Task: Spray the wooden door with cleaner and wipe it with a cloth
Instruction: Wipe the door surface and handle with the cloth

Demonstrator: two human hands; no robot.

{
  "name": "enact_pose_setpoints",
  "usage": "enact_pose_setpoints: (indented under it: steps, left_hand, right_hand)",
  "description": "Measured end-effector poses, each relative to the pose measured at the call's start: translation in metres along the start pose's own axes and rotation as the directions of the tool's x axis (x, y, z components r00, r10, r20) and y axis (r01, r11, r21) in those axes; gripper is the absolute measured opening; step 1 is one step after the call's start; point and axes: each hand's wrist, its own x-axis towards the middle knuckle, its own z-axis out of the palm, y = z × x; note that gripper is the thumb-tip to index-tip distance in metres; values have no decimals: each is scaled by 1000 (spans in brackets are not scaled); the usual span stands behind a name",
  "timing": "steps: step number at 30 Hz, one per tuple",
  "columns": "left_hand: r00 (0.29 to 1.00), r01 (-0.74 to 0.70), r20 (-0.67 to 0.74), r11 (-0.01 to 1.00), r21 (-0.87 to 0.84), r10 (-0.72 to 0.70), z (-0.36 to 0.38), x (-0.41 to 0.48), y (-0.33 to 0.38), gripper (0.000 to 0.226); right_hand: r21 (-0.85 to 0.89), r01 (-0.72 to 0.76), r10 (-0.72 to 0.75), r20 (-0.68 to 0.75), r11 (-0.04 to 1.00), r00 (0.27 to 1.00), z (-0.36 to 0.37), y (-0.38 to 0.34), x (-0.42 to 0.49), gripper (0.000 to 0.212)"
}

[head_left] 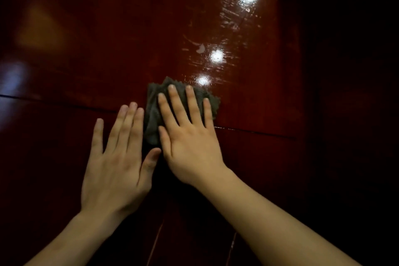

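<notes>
No legible text or labels.

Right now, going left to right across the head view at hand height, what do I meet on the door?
Bluish reflection → left hand → right hand, pressing flat on the cloth.

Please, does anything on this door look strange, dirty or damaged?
Yes. Above the grey cloth, which the right hand presses flat, the door carries a small whitish blob and many pale streaks in the glare. They may be unwiped cleaner or scuffs; I cannot tell which.
</notes>
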Motion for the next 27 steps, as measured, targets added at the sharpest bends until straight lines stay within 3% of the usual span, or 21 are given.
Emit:
enact_pose_setpoints:
  steps: [3,6,10,14,17,20,23,25,27]
  left_hand:
    - [1000,-10,12,1000,5,10,0,0,1,77]
    - [1000,-10,26,999,43,9,0,0,0,77]
    - [999,-19,30,997,69,17,0,1,1,78]
    - [1000,-7,26,999,44,6,0,0,2,78]
    - [1000,-5,22,1000,9,5,0,0,1,77]
    - [1000,1,7,1000,-25,-1,-1,1,-1,75]
    - [1000,-3,-20,996,-88,1,2,1,-3,73]
    - [1000,-9,-29,992,-123,6,5,1,-5,71]
    - [1000,-14,-23,990,-139,11,7,-1,-6,70]
  right_hand:
    - [-7,-51,50,-45,999,998,3,21,-16,62]
    - [-16,-244,242,-79,970,967,7,71,-49,64]
    - [49,-564,566,-49,824,823,9,141,-137,64]
    - [150,-584,590,9,798,807,10,131,-193,63]
    - [76,-651,653,-3,755,757,20,102,-186,64]
    - [44,-550,550,-6,834,835,29,47,-173,67]
    - [39,-250,247,56,968,967,34,-26,-161,73]
    - [32,-110,106,100,993,989,33,-58,-156,70]
    - [22,-64,61,108,998,992,32,-63,-157,67]
